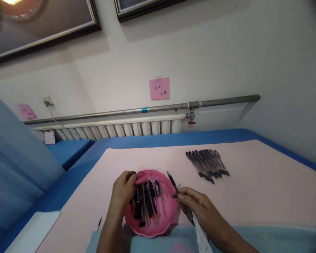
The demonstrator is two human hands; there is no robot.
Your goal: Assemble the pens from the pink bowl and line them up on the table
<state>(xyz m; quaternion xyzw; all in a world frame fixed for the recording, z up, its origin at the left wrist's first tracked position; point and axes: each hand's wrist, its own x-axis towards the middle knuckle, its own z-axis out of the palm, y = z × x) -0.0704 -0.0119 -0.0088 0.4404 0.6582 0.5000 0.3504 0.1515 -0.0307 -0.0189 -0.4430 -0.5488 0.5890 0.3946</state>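
Note:
A round pink plastic dish (171, 207) with a wavy rim holds several black pen caps and clear pen barrels (162, 202). At its upper left rim is my left hand (122, 189), its fingers drawn together; a dark bit shows by the fingertips, but what they grip I cannot make out. Just right of the dish my right hand (200, 209) is closed around a black pen (173, 182), its tip pointing up and left. A white cloth or tissue (201, 235) hangs below that hand.
Farther back on the right, several black pens (208, 163) lie side by side on the pink sheet (252, 196). A thin dark-tipped piece (99, 224) lies near my left forearm. White paper (34, 232) sits at the left; a radiator (137, 127) stands behind the table.

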